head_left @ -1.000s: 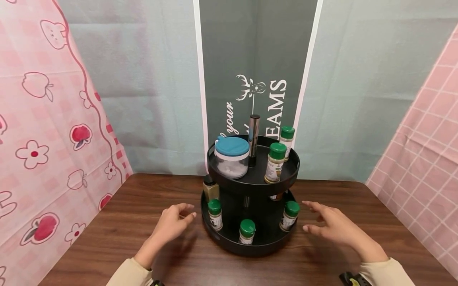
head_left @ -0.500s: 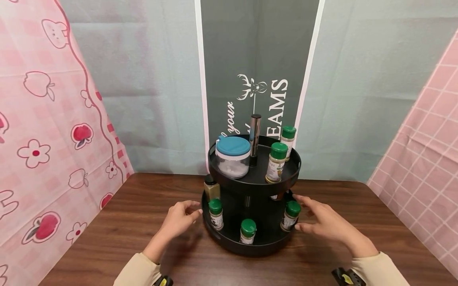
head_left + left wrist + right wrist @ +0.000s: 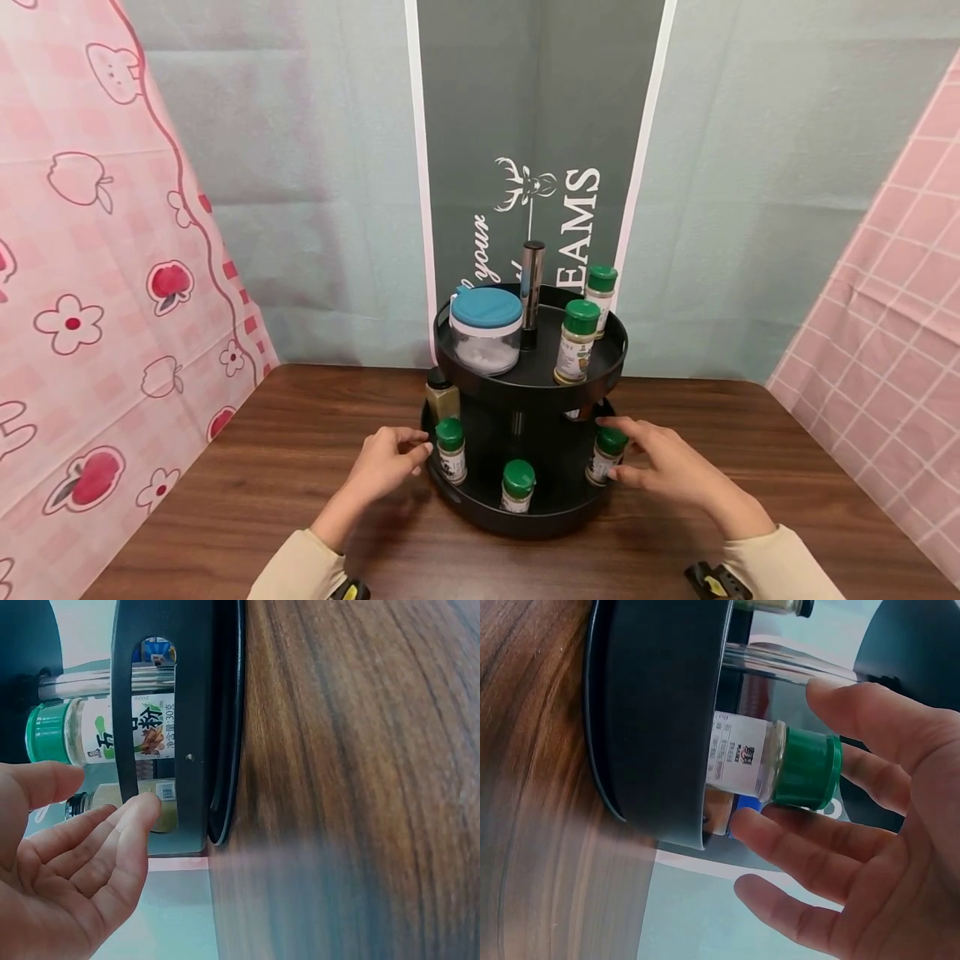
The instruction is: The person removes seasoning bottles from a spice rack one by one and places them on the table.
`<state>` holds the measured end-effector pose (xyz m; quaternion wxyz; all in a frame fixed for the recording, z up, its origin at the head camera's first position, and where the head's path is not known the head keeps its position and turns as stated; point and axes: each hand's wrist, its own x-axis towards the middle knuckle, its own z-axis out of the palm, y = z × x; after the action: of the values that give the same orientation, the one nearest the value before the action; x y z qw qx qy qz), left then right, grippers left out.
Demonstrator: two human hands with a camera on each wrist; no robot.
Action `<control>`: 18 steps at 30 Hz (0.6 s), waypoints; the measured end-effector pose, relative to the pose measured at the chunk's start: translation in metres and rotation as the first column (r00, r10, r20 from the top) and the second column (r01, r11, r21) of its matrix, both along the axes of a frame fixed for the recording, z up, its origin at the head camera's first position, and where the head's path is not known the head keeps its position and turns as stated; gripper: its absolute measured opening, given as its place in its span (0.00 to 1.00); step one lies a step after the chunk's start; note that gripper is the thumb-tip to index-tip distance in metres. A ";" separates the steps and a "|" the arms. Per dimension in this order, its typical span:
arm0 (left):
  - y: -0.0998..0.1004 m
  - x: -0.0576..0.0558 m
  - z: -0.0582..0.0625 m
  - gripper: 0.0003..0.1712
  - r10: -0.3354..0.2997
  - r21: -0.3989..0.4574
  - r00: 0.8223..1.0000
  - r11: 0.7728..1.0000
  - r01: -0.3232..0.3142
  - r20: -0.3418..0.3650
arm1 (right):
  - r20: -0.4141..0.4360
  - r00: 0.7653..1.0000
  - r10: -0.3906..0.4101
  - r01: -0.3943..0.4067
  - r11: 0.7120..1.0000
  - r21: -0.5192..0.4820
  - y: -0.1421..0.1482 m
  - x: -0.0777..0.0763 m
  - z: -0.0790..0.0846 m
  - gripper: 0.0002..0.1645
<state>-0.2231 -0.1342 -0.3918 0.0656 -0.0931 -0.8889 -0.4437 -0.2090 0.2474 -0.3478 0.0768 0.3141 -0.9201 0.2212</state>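
A black two-tier turntable rack stands on the table, with a metal post at its centre. My right hand is around the green-capped spice jar at the right of the lower tier. Its thumb and fingers are spread on either side of the cap; no firm grip shows. My left hand is at the left rim of the lower tier. Its fingertips are close to the rim's cutout, beside another green-capped spice jar; contact with the rim cannot be made out. It holds nothing.
On the upper tier are a clear jar with a blue lid and two green-capped jars, one in front. A third low jar stands at the lower front, and a black-capped bottle at the left. Fabric curtains surround the wooden table.
Both hands have moved inward to the rack, the left to the left rim and the right to the right-hand jar. The rack and jars have not visibly moved.
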 end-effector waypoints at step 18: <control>0.009 -0.008 -0.009 0.23 0.067 0.082 0.996 0.994 -0.072 0.063 | 0.004 0.999 -0.039 0.039 0.999 -0.024 -0.008 -0.007 -0.005 0.30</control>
<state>-0.2315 -0.1254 -0.4009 0.0582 -0.0457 -0.8736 -0.4809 -0.2162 0.2392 -0.3531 0.0833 0.2949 -0.9233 0.2314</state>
